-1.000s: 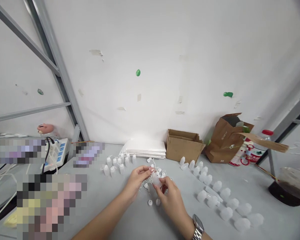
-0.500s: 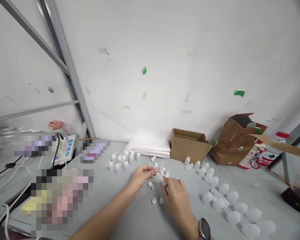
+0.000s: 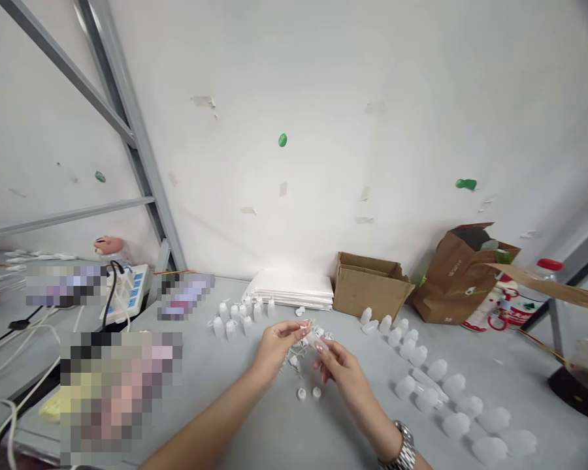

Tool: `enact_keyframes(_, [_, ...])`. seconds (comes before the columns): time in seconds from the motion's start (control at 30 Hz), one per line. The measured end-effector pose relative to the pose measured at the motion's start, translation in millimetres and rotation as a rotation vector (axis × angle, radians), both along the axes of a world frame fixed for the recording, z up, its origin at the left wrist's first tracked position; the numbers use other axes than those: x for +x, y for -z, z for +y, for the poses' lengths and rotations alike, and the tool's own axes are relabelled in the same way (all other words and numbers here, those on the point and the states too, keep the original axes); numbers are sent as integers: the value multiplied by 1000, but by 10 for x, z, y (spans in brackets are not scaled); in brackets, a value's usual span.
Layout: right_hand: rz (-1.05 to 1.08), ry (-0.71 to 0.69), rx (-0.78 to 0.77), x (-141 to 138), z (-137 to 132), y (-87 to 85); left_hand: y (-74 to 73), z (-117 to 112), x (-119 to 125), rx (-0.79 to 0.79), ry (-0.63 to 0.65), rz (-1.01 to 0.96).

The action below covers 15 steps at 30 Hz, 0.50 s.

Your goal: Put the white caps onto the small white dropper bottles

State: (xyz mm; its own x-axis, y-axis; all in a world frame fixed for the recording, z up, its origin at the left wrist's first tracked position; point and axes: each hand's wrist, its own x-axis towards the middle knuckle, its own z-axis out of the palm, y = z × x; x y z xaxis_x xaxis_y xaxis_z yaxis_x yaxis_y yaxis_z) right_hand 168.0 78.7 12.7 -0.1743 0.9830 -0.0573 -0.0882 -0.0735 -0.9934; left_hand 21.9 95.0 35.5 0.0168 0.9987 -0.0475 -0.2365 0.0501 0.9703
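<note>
The small translucent bottle (image 3: 313, 339) was held tilted just above the grey table (image 3: 255, 418), between both hands. The left hand (image 3: 274, 344) had thumb and forefinger pinched together on the bottle's upper end. The right hand (image 3: 342, 367) gripped the lower end with its fingertips (image 3: 321, 347) closed against it. Two loose white caps (image 3: 308, 393) lay on the table directly below the hands. A cluster of upright small bottles (image 3: 238, 313) stood near the left hand, and a row of larger bottles (image 3: 421, 365) ran along the right side. A wristwatch (image 3: 404, 446) sat on the right wrist. Against the wall were a stack of white sheets (image 3: 291, 288), a cardboard box (image 3: 370, 288) and a brown paper bag (image 3: 460, 277).
</note>
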Motion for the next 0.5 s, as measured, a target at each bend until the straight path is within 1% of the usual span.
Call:
enact_keyframes(0.07, [-5,54,35,-17,3,32,4,7,-4,42,-28,15])
enact_keyframes(0.1, [-7,58,42,-25,-1,41,3,11,-12,66,-33,29])
enact_keyframes(0.17, [-8,4,8,-37,-12,40,-3,17,-35,106,-23,74])
enact_keyframes(0.27, [7,-101,-115,-42,-30,3,-21,18,-69,124,18,116])
enact_keyframes(0.33, [32,-120,-136,-41,-37,-33,-27,18,-80,105,30,109])
enact_keyframes(0.4, [48,-78,-79,-39,-38,-67,-18,22,-80,85,20,83])
enact_keyframes(0.5, [26,32,43,-39,-41,-91,11,34,-72,79,8,43])
